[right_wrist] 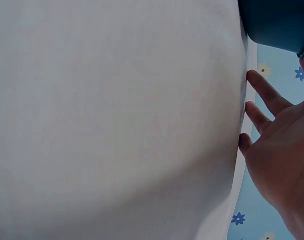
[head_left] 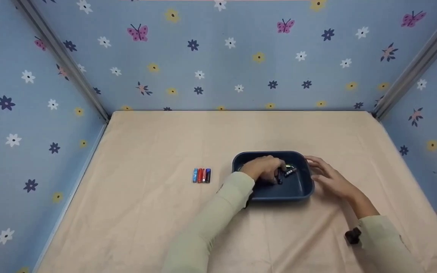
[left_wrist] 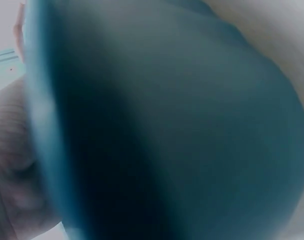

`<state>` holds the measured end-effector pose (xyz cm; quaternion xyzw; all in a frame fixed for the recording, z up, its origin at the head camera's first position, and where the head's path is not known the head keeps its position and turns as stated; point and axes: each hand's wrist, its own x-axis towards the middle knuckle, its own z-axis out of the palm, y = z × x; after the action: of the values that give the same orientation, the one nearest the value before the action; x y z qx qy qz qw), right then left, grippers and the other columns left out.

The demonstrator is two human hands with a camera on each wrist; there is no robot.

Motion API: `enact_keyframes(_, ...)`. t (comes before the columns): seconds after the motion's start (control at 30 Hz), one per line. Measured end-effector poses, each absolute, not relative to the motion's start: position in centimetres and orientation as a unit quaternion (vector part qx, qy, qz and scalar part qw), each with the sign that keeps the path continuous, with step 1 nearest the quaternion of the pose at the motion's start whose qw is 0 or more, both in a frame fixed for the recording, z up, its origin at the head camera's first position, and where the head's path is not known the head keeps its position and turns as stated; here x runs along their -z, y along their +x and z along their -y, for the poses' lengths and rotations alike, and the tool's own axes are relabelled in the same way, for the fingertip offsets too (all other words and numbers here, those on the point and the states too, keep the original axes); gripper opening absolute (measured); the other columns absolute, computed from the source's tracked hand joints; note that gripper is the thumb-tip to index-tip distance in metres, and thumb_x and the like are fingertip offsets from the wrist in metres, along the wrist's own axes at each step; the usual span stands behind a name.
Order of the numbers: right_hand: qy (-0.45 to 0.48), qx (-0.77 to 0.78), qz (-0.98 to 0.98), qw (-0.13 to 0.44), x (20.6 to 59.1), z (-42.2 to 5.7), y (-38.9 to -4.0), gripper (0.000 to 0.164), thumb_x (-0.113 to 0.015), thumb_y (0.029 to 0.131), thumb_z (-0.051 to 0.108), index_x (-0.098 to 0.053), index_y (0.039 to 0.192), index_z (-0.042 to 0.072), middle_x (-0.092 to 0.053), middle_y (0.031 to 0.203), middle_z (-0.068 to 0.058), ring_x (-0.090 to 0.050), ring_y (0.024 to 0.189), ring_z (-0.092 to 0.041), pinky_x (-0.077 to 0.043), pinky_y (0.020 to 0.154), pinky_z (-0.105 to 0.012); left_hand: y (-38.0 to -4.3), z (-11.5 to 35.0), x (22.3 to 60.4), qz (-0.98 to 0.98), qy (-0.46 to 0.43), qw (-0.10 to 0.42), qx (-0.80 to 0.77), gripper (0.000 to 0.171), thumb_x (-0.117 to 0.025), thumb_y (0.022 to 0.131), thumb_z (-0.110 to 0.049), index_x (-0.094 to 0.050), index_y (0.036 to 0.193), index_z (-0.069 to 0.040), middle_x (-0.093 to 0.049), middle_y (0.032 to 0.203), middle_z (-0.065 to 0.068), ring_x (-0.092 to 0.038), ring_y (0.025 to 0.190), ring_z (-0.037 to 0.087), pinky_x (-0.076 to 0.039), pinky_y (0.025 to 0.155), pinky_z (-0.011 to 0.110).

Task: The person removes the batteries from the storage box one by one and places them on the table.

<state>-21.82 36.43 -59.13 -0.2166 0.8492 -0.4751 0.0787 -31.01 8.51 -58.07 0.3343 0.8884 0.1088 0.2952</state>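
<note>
Centre-right, our right hand spreads at a blue plastic tub; our left hand hides its hold; black cylindrical batteries seem slick, pinchable mid-barrel.

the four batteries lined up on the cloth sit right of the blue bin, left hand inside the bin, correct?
Wrong side: the head view shows the four batteries left of the blue bin; the left hand is indeed inside it.

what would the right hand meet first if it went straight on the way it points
Most likely the blue tray, at its right wall; the right hand is just beside it, and whether they touch is unclear.
</note>
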Motion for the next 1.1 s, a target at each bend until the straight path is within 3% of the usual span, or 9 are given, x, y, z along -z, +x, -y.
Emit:
enact_keyframes(0.1, -0.209, 0.467, -0.855, 0.083, 59.0, -36.4, -21.7, 0.06, -0.057, 0.118, 0.015, -0.04, 0.175, 0.017, -0.052, 0.173, -0.019, -0.045, 0.146, 0.017, -0.032, 0.132, -0.057, -31.0, -8.7, 58.3, -0.892, 0.335, 0.285, -0.107, 0.076, -0.09, 0.096, -0.04, -0.058, 0.163, -0.026, -0.076, 0.129, -0.001, -0.071, 0.114, 0.014, -0.059, 0.108, 0.034)
enact_keyframes(0.17, -0.208, 0.464, -0.857, 0.085, 58.9, -36.3, -21.7, 0.06, -0.057, 0.118, 0.016, -0.039, 0.175, 0.017, -0.052, 0.173, -0.018, -0.045, 0.146, 0.018, -0.03, 0.129, -0.067, -31.0, -8.7, 58.5, -0.894, 0.333, 0.28, -0.108, 0.076, -0.09, 0.096, -0.045, -0.06, 0.163, -0.025, -0.076, 0.136, 0.001, -0.071, 0.121, 0.016, -0.057, 0.114, 0.036)
enact_keyframes(0.23, -0.207, 0.464, -0.857, 0.086, 58.8, -36.3, -21.7, 0.06, -0.057, 0.118, 0.016, -0.039, 0.175, 0.017, -0.052, 0.173, -0.018, -0.045, 0.146, 0.018, -0.031, 0.132, -0.06, -31.0, -8.8, 58.5, -0.897, 0.33, 0.275, -0.104, 0.07, -0.087, 0.098, -0.046, -0.063, 0.16, -0.024, -0.075, 0.141, 0.001, -0.07, 0.124, 0.018, -0.056, 0.118, 0.038)
enact_keyframes(0.4, -0.211, 0.471, -0.852, 0.084, 58.9, -36.4, -21.6, 0.059, -0.057, 0.118, 0.015, -0.039, 0.175, 0.016, -0.051, 0.173, -0.02, -0.046, 0.146, 0.016, -0.034, 0.125, -0.018, -31.1, -9.0, 58.5, -0.9, 0.325, 0.274, -0.098, 0.05, -0.08, 0.103, -0.035, -0.071, 0.151, -0.027, -0.077, 0.133, -0.002, -0.069, 0.11, 0.015, -0.059, 0.109, 0.036)
enact_keyframes(0.43, -0.211, 0.472, -0.852, 0.084, 58.9, -36.4, -21.6, 0.06, -0.057, 0.118, 0.015, -0.04, 0.175, 0.016, -0.051, 0.173, -0.02, -0.047, 0.146, 0.016, -0.034, 0.124, -0.018, -31.1, -9.0, 58.5, -0.9, 0.324, 0.274, -0.099, 0.047, -0.079, 0.103, -0.033, -0.072, 0.15, -0.027, -0.078, 0.13, -0.003, -0.068, 0.106, 0.014, -0.059, 0.106, 0.035)
enact_keyframes(0.53, -0.209, 0.469, -0.854, 0.083, 58.9, -36.3, -21.6, 0.06, -0.058, 0.117, 0.015, -0.04, 0.174, 0.016, -0.051, 0.173, -0.019, -0.046, 0.145, 0.017, -0.035, 0.133, -0.04, -31.2, -8.9, 58.9, -0.901, 0.326, 0.268, -0.102, 0.047, -0.081, 0.101, -0.034, -0.073, 0.147, -0.029, -0.077, 0.126, -0.005, -0.066, 0.103, 0.014, -0.058, 0.104, 0.035)
enact_keyframes(0.63, -0.205, 0.462, -0.859, 0.083, 58.9, -36.3, -21.7, 0.06, -0.058, 0.117, 0.016, -0.04, 0.174, 0.017, -0.053, 0.172, -0.018, -0.046, 0.145, 0.018, -0.034, 0.132, -0.05, -31.5, -8.9, 59.6, -0.9, 0.328, 0.266, -0.106, 0.054, -0.087, 0.095, -0.046, -0.073, 0.145, -0.03, -0.076, 0.134, -0.005, -0.068, 0.111, 0.014, -0.059, 0.108, 0.036)
enact_keyframes(0.83, -0.214, 0.475, -0.85, 0.083, 59.0, -36.4, -21.8, 0.06, -0.058, 0.117, 0.014, -0.04, 0.174, 0.015, -0.053, 0.171, -0.021, -0.047, 0.146, 0.016, -0.031, 0.122, -0.011, -31.9, -9.3, 60.4, -0.902, 0.324, 0.267, -0.101, 0.076, -0.09, 0.082, -0.073, -0.071, 0.142, -0.029, -0.074, 0.139, -0.003, -0.071, 0.118, 0.017, -0.061, 0.107, 0.038)
enact_keyframes(1.1, -0.217, 0.482, -0.845, 0.083, 59.2, -36.4, -21.8, 0.06, -0.058, 0.116, 0.009, -0.04, 0.174, 0.012, -0.054, 0.168, -0.026, -0.048, 0.147, 0.014, -0.034, 0.121, -0.012, -31.1, -9.3, 59.4, -0.903, 0.318, 0.277, -0.081, 0.06, -0.086, 0.094, -0.055, -0.069, 0.147, -0.032, -0.072, 0.146, -0.004, -0.068, 0.127, 0.016, -0.057, 0.115, 0.035)
